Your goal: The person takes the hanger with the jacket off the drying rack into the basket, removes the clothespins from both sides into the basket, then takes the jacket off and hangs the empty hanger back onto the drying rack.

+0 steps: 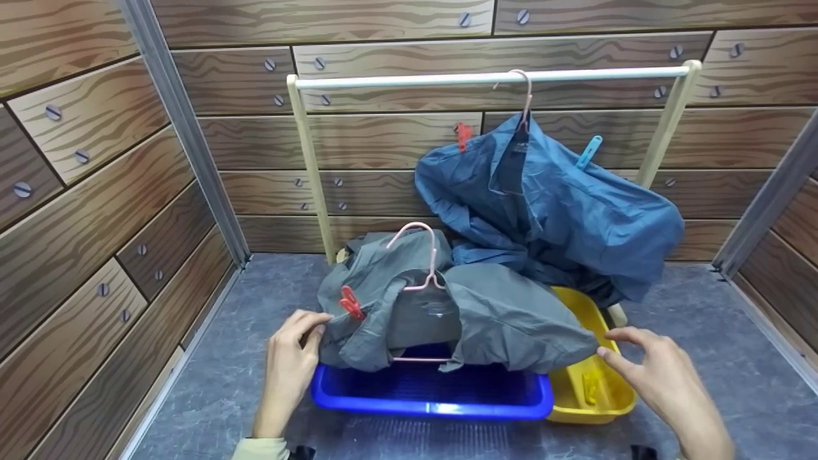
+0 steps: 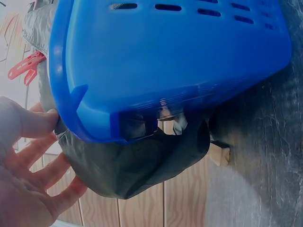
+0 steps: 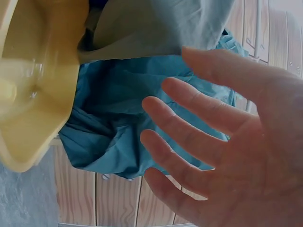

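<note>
A grey shirt (image 1: 511, 319) lies spread over the blue basket (image 1: 434, 409), with a pink hanger (image 1: 432, 255) in its collar and a red clothespin (image 1: 350, 302) on its left shoulder. My left hand (image 1: 294, 358) touches the shirt's left edge with thumb and index finger. In the left wrist view, the other fingers (image 2: 59, 170) are spread beside the cloth. At the shirt's right end, my right hand (image 1: 664, 370) has its fingers apart and the thumb tip against the cloth. The right wrist view shows that palm (image 3: 246, 156) holding nothing.
Behind, a blue shirt (image 1: 575, 217) hangs from a rack rail (image 1: 409, 81), bearing a red clothespin (image 1: 463, 137) and a light-blue clothespin (image 1: 589, 152). A yellow tray (image 1: 623, 409) beside the basket contains a yellow clip (image 1: 589, 388). Wood-patterned walls (image 1: 236, 147) enclose the space.
</note>
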`<state>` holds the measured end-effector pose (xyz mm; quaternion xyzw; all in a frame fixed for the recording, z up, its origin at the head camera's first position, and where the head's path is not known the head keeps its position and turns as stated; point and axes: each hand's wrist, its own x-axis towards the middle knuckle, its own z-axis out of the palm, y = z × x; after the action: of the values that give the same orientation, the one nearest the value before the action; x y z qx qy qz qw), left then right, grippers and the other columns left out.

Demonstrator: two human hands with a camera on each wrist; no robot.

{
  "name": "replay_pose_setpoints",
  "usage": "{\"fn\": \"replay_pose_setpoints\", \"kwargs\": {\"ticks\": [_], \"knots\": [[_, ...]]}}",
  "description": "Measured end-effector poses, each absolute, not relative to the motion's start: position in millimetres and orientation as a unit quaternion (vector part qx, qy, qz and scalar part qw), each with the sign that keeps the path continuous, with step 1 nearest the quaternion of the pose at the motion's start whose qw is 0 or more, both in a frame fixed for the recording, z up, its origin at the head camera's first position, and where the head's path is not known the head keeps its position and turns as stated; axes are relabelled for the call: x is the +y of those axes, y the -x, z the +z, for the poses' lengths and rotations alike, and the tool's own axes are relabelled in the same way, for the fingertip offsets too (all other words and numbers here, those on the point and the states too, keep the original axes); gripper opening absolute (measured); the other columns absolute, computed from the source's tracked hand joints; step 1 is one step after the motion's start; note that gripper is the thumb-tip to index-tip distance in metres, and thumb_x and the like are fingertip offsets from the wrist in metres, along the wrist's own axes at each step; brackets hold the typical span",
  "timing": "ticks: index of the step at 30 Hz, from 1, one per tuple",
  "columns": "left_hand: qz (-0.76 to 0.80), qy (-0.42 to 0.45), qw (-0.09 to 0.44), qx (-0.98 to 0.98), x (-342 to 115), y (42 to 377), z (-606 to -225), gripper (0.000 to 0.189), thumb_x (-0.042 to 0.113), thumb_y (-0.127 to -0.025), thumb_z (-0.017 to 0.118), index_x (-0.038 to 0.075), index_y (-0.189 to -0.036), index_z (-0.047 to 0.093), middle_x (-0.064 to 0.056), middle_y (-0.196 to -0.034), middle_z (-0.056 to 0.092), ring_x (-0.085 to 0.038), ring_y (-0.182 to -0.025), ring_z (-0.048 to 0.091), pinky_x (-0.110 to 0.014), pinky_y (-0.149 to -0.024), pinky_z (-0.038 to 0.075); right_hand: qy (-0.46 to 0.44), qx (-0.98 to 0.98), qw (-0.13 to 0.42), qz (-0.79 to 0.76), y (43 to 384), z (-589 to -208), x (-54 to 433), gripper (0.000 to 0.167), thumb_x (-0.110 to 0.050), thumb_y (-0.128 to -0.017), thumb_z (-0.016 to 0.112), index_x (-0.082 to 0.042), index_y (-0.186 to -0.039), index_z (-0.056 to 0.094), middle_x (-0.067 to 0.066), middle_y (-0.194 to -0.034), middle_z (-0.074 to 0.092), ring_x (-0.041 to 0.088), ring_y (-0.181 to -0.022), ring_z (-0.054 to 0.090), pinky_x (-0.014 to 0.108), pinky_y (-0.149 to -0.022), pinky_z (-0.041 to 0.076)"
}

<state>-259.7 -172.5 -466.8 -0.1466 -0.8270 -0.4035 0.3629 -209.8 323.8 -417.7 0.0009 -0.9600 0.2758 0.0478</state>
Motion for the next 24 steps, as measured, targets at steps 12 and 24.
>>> {"fn": "replay_pose_setpoints", "kwargs": {"ticks": [12, 24], "knots": [[-0.408, 0.152, 0.37, -0.82, -171.9, 260.3, -468.8, 0.026, -0.011, -0.083, 0.071, 0.012, -0.095, 0.076, 0.009, -0.09, 0.066, -0.007, -0.078, 0.06, -0.017, -0.068, 0.044, -0.05, -0.927, 0.228, 0.294, 188.3, -402.8, 291.4, 0.031, -0.028, -0.09, 0.073, -0.009, -0.115, 0.07, 0.015, -0.12, 0.064, 0.036, -0.111, 0.053, 0.055, -0.088, 0.038], [-0.407, 0.148, 0.37, -0.822, -171.4, 260.7, -469.5, 0.025, -0.01, -0.084, 0.07, 0.012, -0.095, 0.076, 0.01, -0.09, 0.066, -0.007, -0.079, 0.06, -0.019, -0.069, 0.044, -0.117, -0.896, 0.291, 0.315, 174.5, -394.0, 241.4, 0.028, -0.014, -0.086, 0.077, -0.016, -0.114, 0.072, -0.002, -0.118, 0.066, 0.016, -0.11, 0.053, 0.021, -0.094, 0.034]]}}
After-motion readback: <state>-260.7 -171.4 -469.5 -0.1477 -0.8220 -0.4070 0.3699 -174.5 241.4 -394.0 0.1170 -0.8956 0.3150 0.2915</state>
